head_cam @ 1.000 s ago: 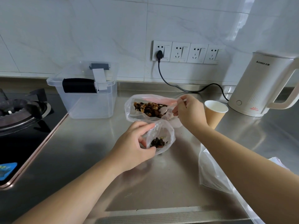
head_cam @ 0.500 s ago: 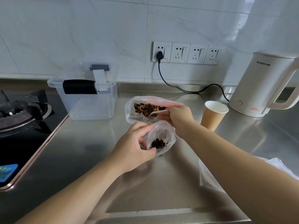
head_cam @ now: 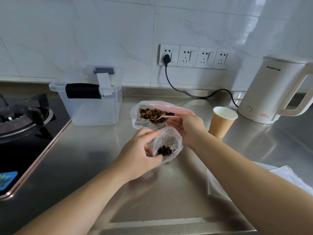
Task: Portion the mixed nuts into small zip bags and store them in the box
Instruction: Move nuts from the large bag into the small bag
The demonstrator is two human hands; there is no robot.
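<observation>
2 bags (head_cam: 135, 114) holding mixed nuts (head_cam: 153, 113)

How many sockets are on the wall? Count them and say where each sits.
4, in one row on the tiled wall: the leftmost socket has the black plug in it, then a second, a third and a fourth toward the kettle. None looks hidden.

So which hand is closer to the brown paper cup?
The right hand. It holds a white plastic spoon just left of the brown paper cup. The left hand is farther left and nearer the camera, pinching the small clear bag.
</observation>
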